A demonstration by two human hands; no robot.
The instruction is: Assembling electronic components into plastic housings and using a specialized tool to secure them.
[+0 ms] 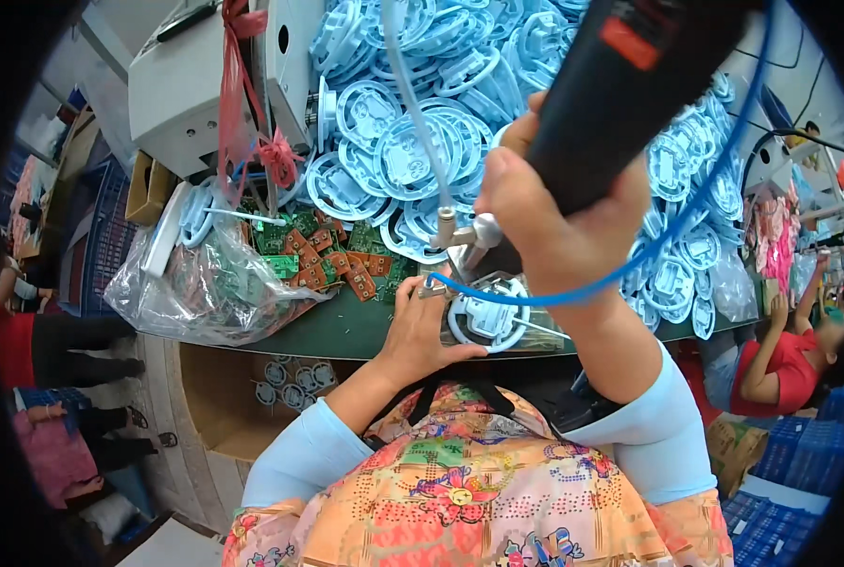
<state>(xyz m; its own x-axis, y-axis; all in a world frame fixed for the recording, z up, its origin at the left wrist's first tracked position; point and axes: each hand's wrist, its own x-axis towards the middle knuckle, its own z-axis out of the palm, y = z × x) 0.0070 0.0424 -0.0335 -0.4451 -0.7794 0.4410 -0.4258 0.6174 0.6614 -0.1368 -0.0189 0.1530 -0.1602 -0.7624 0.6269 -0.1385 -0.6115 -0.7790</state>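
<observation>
My right hand (573, 217) is wrapped round a thick black power screwdriver (620, 94) with an orange-red patch. The tool slants down to a metal nose (460, 234), where a clear hose and a blue hose join it. Below the nose lies a light-blue wheel-shaped plastic part (490, 319) on the dark green bench top, partly hidden by the tool. Its left side is steadied by my left hand (420, 326), thumb along the near rim and fingers beside the metal nose. A thin white stick runs right from the part.
A large heap of light-blue wheel parts (422, 142) covers the back of the bench. Left of it lie brown and green circuit boards (332, 260), a clear plastic bag (214, 283) and a grey machine (195, 94). An open carton (223, 406) with several wheels stands below. Other people are at both sides.
</observation>
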